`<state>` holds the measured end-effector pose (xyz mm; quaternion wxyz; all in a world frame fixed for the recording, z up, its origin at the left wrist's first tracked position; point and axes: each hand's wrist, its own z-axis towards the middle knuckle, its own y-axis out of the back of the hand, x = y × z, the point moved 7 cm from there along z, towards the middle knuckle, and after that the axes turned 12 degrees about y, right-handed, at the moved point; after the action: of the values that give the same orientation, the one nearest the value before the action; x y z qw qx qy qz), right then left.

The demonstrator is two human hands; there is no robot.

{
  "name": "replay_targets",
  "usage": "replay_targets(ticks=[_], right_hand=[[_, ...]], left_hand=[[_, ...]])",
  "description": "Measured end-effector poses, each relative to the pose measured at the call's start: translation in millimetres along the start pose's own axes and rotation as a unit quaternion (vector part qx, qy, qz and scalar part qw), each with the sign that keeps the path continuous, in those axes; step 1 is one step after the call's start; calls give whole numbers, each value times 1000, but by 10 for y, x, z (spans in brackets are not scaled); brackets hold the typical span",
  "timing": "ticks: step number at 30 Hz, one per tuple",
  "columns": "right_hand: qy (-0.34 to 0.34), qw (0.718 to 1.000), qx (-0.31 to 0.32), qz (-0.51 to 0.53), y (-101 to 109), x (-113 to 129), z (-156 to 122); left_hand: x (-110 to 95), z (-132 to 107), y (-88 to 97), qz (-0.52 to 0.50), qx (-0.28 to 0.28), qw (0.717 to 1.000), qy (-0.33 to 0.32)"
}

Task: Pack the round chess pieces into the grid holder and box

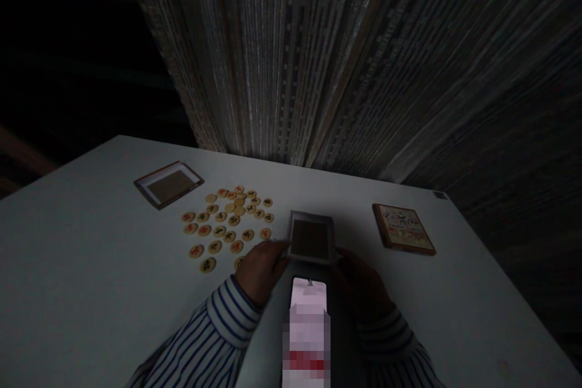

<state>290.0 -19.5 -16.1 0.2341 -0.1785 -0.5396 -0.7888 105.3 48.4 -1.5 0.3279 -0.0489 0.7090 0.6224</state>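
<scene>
Between my two hands is a small open box [310,237] with pale walls and a brown bottom. My left hand [261,270] grips its left side near the front corner, fingers closed on the wall. On the right, my right hand [364,282] holds the opposite side; it lies in shadow. Many round Chinese chess pieces [219,231] with red or black characters are spread on the table left of the box. A few of them show a blank face. One piece near my left hand is partly hidden by it.
At the left lies another shallow box part [169,184] with a brown bottom. A box lid with printed characters [404,228] rests at the right. A lit phone [309,327] is in front of me on the white table [113,267]. Behind hangs a striped curtain [291,73].
</scene>
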Motion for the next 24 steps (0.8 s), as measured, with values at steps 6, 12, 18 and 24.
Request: replay_targets(ticks=[6,12,18,24], right_hand=[[-15,1000,-18,3,0,-17,-19],[-17,1000,-8,15,33,-35,6],[-12,998,-57,18,153,34,46],[4,995,-100,4,252,66,62]], left_hand=[[18,6,-22,-2,4,1000,0],[43,-19,74,-40,-54,998,-13],[171,-56,344,-147,-156,976,33],[277,-91,560,-236,-184,952,72]])
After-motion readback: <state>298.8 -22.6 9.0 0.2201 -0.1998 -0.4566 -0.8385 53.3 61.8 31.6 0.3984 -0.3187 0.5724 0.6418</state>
